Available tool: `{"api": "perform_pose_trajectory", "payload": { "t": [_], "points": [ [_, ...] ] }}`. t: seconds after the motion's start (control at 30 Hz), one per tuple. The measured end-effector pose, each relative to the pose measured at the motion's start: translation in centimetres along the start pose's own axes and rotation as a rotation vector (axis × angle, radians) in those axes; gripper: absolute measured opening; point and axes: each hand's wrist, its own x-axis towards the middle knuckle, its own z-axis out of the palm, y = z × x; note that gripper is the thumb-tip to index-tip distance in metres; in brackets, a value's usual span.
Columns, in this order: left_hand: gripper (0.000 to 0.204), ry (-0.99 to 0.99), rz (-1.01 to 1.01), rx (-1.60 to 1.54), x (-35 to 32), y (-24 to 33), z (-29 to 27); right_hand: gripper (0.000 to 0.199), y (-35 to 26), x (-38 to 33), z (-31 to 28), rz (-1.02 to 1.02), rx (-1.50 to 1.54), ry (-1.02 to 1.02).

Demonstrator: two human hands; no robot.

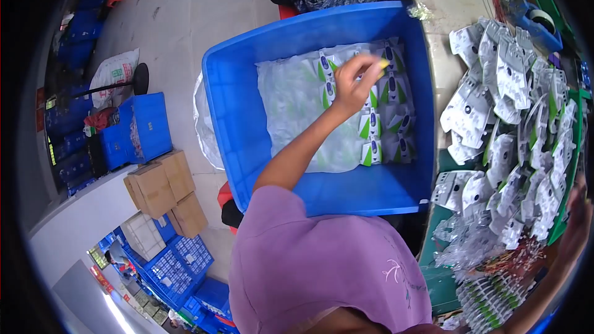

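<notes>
From where I stand, I see a person in a purple shirt (pixel 334 260) leaning over a big blue bin (pixel 238 105), the left arm stretched down into it. The left hand (pixel 352 89) is over the rows of white-and-green pieces (pixel 370 125), its fingers curled in toward the thumb. There's a dab of yellow at the fingertips, but it's blurred, and I can't tell whether the hand grips anything. The pieces sit in the right part of the bin, beside a stretch of pale, crinkled wrapping (pixel 297 111). Off to the right, the right hand (pixel 576 216) is near a heap of white plastic shells (pixel 470 111); it's so close to the edge of view that I can't say if it's clenched or loose. Below the heap lie reddish wires (pixel 526 256) and a bank of smaller white-and-green parts (pixel 492 303). Cardboard boxes (pixel 154 188) stand on the left, well apart from the bin.
</notes>
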Motion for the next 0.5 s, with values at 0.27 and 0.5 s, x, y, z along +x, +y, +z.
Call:
{"api": "perform_pose_trajectory", "payload": {
  "t": [0.27, 0.5],
  "points": [
    [0.083, 0.382, -0.331, 0.795, -5.4, -19.6, -7.9, 0.031, 0.7, -17.9, 6.5, 0.463, 0.660, -0.090],
    [0.105, 0.524, -0.893, 0.981, 1.2, -23.1, -8.3, 0.047, 1.0, -24.2, 11.0, 0.586, 0.859, -0.052]
  ]
}}
